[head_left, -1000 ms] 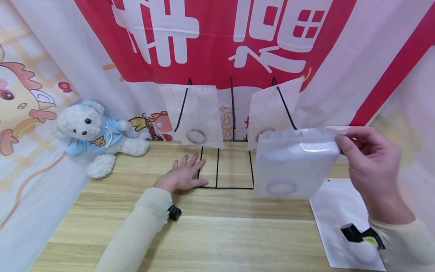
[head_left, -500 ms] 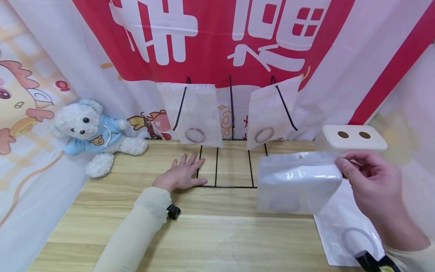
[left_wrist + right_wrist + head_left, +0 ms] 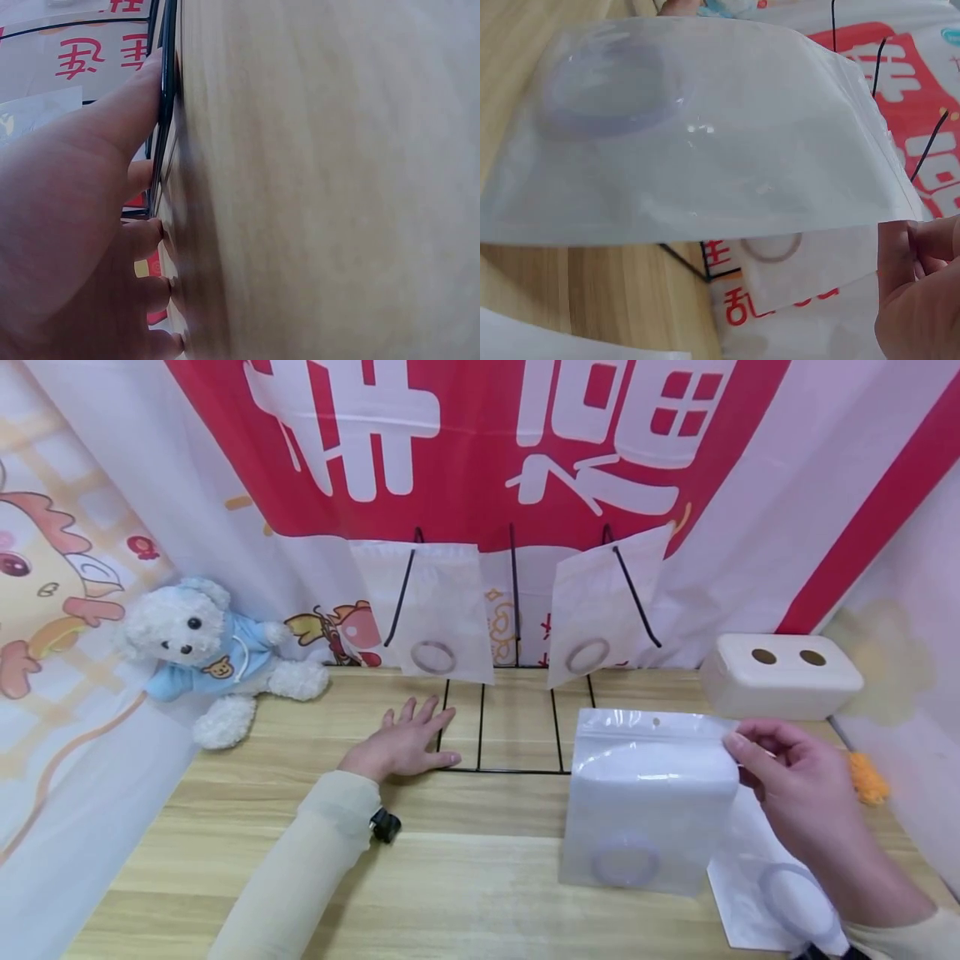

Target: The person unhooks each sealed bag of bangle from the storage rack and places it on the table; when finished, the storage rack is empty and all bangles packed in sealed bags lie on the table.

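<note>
My right hand (image 3: 798, 793) pinches the top right corner of a translucent zip bag (image 3: 637, 802), which hangs above the tabletop. A pale purple ring shows through its lower part, and a small hole is punched in its top strip. In the right wrist view the bag (image 3: 727, 150) spans most of the picture. My left hand (image 3: 401, 745) lies spread on the base of a black wire rack (image 3: 517, 772), thumb on the front wire. Two similar bags hang from the rack's prongs, a left bag (image 3: 442, 606) and a right bag (image 3: 600, 602), each showing a ring.
Another bag with a ring (image 3: 798, 902) lies on the wooden table (image 3: 420, 877), partly under my right forearm. A cream box with two holes (image 3: 783, 681) stands at the back right, near an orange object (image 3: 870, 778). A white plush bear (image 3: 217, 652) sits at left.
My right hand has moved down and toward me with the bag, away from the right prong, uncovering the cream box. The left hand stays on the rack base.
</note>
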{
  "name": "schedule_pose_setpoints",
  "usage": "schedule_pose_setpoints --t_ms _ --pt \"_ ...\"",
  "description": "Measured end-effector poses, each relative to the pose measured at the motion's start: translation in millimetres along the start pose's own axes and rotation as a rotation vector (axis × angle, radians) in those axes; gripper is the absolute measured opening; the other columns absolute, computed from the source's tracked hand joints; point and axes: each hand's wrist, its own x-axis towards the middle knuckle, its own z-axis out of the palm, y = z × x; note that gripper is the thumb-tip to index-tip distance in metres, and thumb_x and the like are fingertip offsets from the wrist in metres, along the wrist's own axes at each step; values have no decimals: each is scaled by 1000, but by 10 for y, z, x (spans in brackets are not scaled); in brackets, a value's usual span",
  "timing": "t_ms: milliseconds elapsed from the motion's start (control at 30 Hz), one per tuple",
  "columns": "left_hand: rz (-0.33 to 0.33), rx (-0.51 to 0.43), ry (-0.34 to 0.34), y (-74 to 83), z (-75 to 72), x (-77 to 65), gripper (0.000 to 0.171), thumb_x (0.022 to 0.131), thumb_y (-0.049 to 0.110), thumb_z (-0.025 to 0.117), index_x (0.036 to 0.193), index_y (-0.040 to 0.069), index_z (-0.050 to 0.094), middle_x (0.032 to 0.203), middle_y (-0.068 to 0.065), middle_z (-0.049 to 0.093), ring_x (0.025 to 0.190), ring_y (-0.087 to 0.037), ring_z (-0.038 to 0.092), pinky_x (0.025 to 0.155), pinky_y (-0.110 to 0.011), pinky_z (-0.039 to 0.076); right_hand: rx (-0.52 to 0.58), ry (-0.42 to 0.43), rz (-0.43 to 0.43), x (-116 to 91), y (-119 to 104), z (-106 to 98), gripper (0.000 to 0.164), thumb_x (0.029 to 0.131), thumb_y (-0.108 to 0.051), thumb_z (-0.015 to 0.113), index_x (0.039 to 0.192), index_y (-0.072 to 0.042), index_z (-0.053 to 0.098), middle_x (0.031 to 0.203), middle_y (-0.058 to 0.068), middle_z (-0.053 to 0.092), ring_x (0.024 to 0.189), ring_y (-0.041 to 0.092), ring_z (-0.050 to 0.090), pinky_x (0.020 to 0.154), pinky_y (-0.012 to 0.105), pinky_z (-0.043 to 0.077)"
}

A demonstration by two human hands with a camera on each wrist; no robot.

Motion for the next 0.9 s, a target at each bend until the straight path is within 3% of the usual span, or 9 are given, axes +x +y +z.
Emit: schedule_pose_setpoints --t_ms 167,267,433,667,900 --pt "-3 2 -1 -4 -3 1 92 104 68 56 175 22 20 183 -17 2 166 -56 1 128 -81 4 -29 -26 86 233 101 -8 6 102 -14 76 106 -18 74 88 -7 70 75 8 68 70 18 62" --pt "-3 2 0 -5 0 -2 91 105 68 56 175 22 20 183 -17 2 165 -56 1 128 -81 4 -156 -43 134 343 161 1 8 105 -22 73 112 -20 71 92 -10 69 80 7 70 74 19 64" --pt "-2 2 -2 -3 -1 -11 91 105 67 55 175 22 20 183 -17 2 166 -55 0 128 -80 3 -381 -88 203 471 300 14 33 109 -33 66 132 -10 63 99 -15 66 88 5 70 80 20 64" --pt "-1 3 -7 5 5 -6 90 106 66 56 175 21 20 183 -18 3 165 -56 2 128 -81 4 -440 -138 236 585 504 20 47 111 -31 62 144 1 56 109 -4 67 91 6 70 82 22 65" --pt "13 -27 7 -61 47 45 95 101 74 56 175 23 22 183 -18 3 165 -58 0 126 -83 1 -462 -204 242 687 667 26 40 112 -20 60 142 7 55 109 5 68 89 6 70 82 26 66"
